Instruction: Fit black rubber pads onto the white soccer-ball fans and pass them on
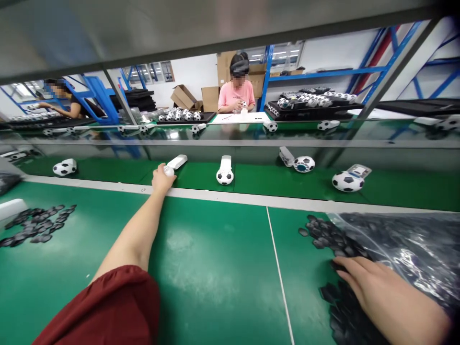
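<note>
The left hand (162, 178) is closed round a white ball (168, 170) at the near edge of the belt (251, 184), its case (177, 161) at one o'clock, while at four o'clock the right hand (366, 280) lies flat and open, gripping nothing, on black patches (323, 235) beside a bag (402, 244).

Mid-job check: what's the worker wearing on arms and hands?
No gloves: the left hand and right hand are bare. A dark red short sleeve covers the left upper arm; the forearm is uncovered. No watch or band shows. The right arm's sleeve is out of view.
</note>
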### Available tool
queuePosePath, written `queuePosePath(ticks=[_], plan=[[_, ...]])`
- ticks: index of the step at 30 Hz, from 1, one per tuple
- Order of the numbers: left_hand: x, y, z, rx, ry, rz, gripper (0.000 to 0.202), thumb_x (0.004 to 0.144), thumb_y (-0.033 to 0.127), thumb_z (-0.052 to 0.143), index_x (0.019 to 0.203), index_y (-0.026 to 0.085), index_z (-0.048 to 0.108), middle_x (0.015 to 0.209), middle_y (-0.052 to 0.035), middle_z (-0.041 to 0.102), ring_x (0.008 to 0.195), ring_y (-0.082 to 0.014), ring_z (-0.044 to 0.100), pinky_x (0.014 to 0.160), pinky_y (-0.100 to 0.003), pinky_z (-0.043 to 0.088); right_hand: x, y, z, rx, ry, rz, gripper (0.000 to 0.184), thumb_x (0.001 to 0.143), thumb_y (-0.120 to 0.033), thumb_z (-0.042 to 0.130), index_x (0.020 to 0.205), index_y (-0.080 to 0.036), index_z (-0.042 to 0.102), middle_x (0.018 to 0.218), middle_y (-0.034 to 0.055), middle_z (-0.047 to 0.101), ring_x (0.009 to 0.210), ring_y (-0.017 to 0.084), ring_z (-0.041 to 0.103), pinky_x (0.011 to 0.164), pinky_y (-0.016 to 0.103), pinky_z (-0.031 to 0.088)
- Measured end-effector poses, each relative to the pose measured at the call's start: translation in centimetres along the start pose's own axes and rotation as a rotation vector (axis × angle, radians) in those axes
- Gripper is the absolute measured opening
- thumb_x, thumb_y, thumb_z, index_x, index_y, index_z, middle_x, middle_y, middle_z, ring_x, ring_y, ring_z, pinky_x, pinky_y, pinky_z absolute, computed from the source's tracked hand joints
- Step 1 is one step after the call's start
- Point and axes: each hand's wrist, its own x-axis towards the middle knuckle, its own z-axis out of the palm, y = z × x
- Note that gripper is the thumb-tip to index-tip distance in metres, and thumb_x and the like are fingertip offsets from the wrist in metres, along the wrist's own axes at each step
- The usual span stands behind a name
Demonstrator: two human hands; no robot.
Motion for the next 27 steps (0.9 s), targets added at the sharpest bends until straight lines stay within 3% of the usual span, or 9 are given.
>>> queuePosePath(ticks=[3,6,11,14,18,21,23,25,27], plan=[[-0.5,0.5,0.0,0.0,-0.028,0.07,0.06,0.062,0.027,0.068,0.117,0.021,0.047,0.11,-0.0117,0.047,0.099,-0.0279,0.055,0.086,-0.04,0.045,0.4,-0.5,-1.1,-0.064,-0.088,-0.009,0.026,0.085,-0.028,0.045,0.098,-0.016,0.063,0.088,0.0074,0.063,0.081,0.024,0.058,0.075,0.04,0.046],[-2.4,1.5,-1.3,0.003,-0.002,0.165,0.058,0.061,0.027,0.066,0.116,0.021,0.049,0.111,-0.0107,0.044,0.101,-0.0259,0.054,0.089,-0.036,0.044,0.9,-1.1,-2.2,-0.086,-0.126,0.026,0.022,0.086,-0.028,0.046,0.095,-0.019,0.064,0.086,0.006,0.063,0.078,0.022,0.059,0.069,0.036,0.047],[-8.2,3.5,-6.1,0.055,-0.031,0.361,0.056,0.058,0.031,0.064,0.112,0.021,0.053,0.115,-0.0099,0.045,0.104,-0.0293,0.052,0.09,-0.038,0.044,1.7,-2.4,-4.1,-0.082,-0.228,0.077,0.021,0.087,-0.026,0.045,0.094,-0.022,0.065,0.087,0.0051,0.062,0.082,0.021,0.06,0.065,0.031,0.046],[-12.6,5.1,-9.7,0.279,-0.042,0.567,0.051,0.061,0.038,0.06,0.11,0.023,0.053,0.12,-0.0079,0.047,0.097,-0.0296,0.056,0.069,-0.036,0.051,1.9,-2.8,-5.2,-0.061,-0.286,0.05,0.022,0.087,-0.02,0.044,0.094,-0.019,0.065,0.09,0.007,0.062,0.086,0.022,0.058,0.071,0.031,0.044],[-18.3,6.7,-13.3,0.339,-0.111,0.794,0.048,0.072,0.047,0.047,0.116,0.027,0.045,0.12,-0.0065,0.05,0.094,-0.0297,0.057,0.064,-0.038,0.05,2.1,-2.9,-5.9,-0.009,-0.331,0.011,0.027,0.087,-0.011,0.04,0.099,-0.015,0.064,0.091,0.009,0.062,0.091,0.021,0.056,0.077,0.029,0.042],[-21.6,7.0,-14.5,0.302,-0.255,0.945,0.051,0.074,0.049,0.044,0.122,0.032,0.038,0.121,-0.0065,0.05,0.091,-0.0305,0.058,0.059,-0.038,0.049,2.2,-2.9,-6.2,0.025,-0.361,0.009,0.025,0.085,-0.011,0.042,0.099,-0.014,0.064,0.09,0.0097,0.062,0.092,0.019,0.056,0.078,0.028,0.042],[-23.1,6.9,-14.6,0.232,-0.422,1.021,0.053,0.072,0.047,0.046,0.123,0.034,0.037,0.123,-0.0061,0.049,0.084,-0.0276,0.06,0.052,-0.034,0.048,2.3,-2.9,-6.4,0.047,-0.365,0.006,0.024,0.085,-0.012,0.044,0.098,-0.014,0.064,0.09,0.0096,0.062,0.091,0.019,0.057,0.077,0.027,0.042],[-23.9,6.9,-14.4,0.177,-0.591,1.072,0.057,0.071,0.039,0.047,0.127,0.034,0.036,0.127,-0.0062,0.047,0.077,-0.0239,0.062,0.048,-0.031,0.048,2.4,-3.1,-6.6,0.07,-0.362,-0.008,0.023,0.086,-0.014,0.044,0.096,-0.014,0.065,0.089,0.0096,0.063,0.089,0.018,0.058,0.076,0.027,0.043],[-24.0,7.2,-14.2,0.164,-0.664,1.131,0.064,0.069,0.028,0.044,0.133,0.032,0.033,0.134,-0.0061,0.043,0.082,-0.0243,0.061,0.052,-0.031,0.049,2.4,-3.2,-6.6,0.089,-0.355,-0.032,0.024,0.087,-0.016,0.043,0.093,-0.013,0.066,0.088,0.0099,0.063,0.088,0.018,0.058,0.077,0.027,0.043]])
